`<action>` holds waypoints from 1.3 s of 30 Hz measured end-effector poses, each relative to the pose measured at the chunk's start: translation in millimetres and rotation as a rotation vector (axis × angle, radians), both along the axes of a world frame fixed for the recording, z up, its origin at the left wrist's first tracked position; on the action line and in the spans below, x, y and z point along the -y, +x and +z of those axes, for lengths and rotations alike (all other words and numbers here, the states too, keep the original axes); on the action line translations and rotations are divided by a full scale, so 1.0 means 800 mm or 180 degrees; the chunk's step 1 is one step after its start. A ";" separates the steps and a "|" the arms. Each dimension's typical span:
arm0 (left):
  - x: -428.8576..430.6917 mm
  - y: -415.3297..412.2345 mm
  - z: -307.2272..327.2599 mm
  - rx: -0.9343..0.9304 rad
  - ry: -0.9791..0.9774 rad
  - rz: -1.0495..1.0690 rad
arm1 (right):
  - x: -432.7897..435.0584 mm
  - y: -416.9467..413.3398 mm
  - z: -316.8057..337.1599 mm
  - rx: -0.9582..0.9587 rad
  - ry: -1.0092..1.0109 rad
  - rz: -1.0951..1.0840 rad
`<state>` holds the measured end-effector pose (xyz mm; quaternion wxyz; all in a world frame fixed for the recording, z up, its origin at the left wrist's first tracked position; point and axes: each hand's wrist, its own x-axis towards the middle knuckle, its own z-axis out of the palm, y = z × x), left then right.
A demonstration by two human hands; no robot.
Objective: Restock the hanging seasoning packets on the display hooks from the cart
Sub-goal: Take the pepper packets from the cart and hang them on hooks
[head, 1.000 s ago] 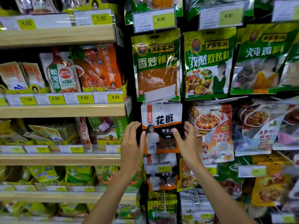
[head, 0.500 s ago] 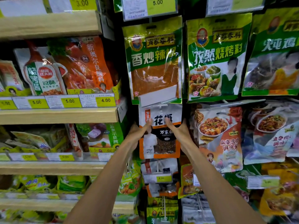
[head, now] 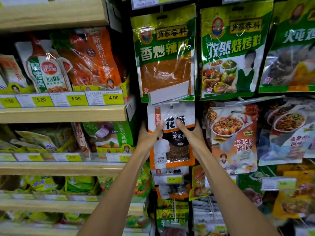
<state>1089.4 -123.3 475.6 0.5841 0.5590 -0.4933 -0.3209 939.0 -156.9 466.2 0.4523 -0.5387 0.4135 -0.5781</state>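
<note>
Peppercorn packet hangs upright between my hands, long axis vertical. My left hand pinches its left edge and my right hand its right, equally near. Its top sits at the hook directly above; whether it is threaded on, I cannot tell.

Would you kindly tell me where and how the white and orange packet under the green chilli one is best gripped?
Take the white and orange packet by its two side edges, above the middle, coming from the front, thumbs on its face. It is a flat, upright pouch whose top centre must stay free for the hook. The left hand and right hand have that grip.
</note>
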 end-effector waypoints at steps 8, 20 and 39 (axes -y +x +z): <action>-0.023 -0.003 0.003 0.0132 -0.0153 0.0006 | -0.028 -0.002 0.003 -0.0059 -0.0081 -0.0112; -0.087 -0.028 -0.010 0.1297 -0.1167 0.1116 | -0.111 -0.011 0.002 -0.0923 -0.0694 -0.1092; -0.001 -0.221 -0.005 0.0573 -0.0030 -0.0471 | -0.026 -0.210 -0.010 -0.1145 -0.0132 -0.1097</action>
